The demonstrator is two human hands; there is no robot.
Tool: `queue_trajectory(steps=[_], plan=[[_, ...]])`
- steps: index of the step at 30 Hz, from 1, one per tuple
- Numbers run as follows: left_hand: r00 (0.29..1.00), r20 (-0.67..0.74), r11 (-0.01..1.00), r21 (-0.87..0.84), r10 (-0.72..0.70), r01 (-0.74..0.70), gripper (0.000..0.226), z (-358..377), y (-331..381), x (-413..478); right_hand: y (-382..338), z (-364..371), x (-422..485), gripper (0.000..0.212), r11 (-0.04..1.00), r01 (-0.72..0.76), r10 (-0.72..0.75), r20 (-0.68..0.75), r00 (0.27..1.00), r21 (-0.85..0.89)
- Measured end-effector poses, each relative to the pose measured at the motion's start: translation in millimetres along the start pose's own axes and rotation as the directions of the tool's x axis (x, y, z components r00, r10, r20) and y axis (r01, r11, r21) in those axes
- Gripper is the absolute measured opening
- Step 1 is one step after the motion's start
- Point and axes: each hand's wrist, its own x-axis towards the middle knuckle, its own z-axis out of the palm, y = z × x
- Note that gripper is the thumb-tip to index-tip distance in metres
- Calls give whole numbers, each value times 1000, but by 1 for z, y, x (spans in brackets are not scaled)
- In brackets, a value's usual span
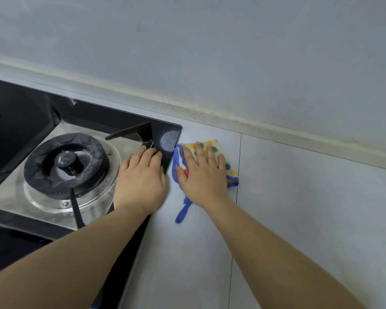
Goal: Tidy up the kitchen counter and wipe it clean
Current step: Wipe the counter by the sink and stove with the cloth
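A yellow cloth [212, 146] with green dots and a blue border lies flat on the pale grey counter [299, 208], right beside the hob's far right corner. My right hand [202, 177] presses down on it with straight, spread fingers. A blue loop of the cloth trails toward me below the wrist. My left hand [140, 178] rests flat on the black glass hob [169, 139] near its right edge, fingers straight, holding nothing.
A gas burner [66, 163] with black pan-support prongs sits in a steel tray on the hob at the left. A raised cream backsplash strip [276, 132] runs along the wall behind the counter. A thin seam crosses the counter just right of the cloth.
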Motion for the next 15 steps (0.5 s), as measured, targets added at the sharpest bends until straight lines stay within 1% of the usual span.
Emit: queue_trajectory(steps=[4, 8, 9, 11, 13, 15], plan=[[1000, 0, 1000, 11, 25, -25, 56, 0, -1, 0, 18, -11, 34, 57, 991, -133, 133, 16, 991, 5], [1000, 7, 1000, -3, 23, -23, 67, 0, -2, 0, 6, -8, 37, 56, 966, -244, 243, 24, 970, 80], [1000, -1, 1000, -3, 25, -25, 69, 0, -2, -1, 2, -7, 31, 56, 967, -239, 238, 23, 971, 87], [1000, -4, 1000, -1, 27, -27, 72, -1, -2, -1, 2, -2, 12, 56, 983, -176, 176, 7, 984, 60], [999, 28, 999, 26, 33, -34, 74, -3, 0, -1, 14, -3, -4, 55, 991, -126, 127, -6, 992, 49], [996, 74, 995, 81, 54, -60, 66, -6, 2, -1, 33, -4, -23, 56, 982, -181, 182, -21, 983, 49]])
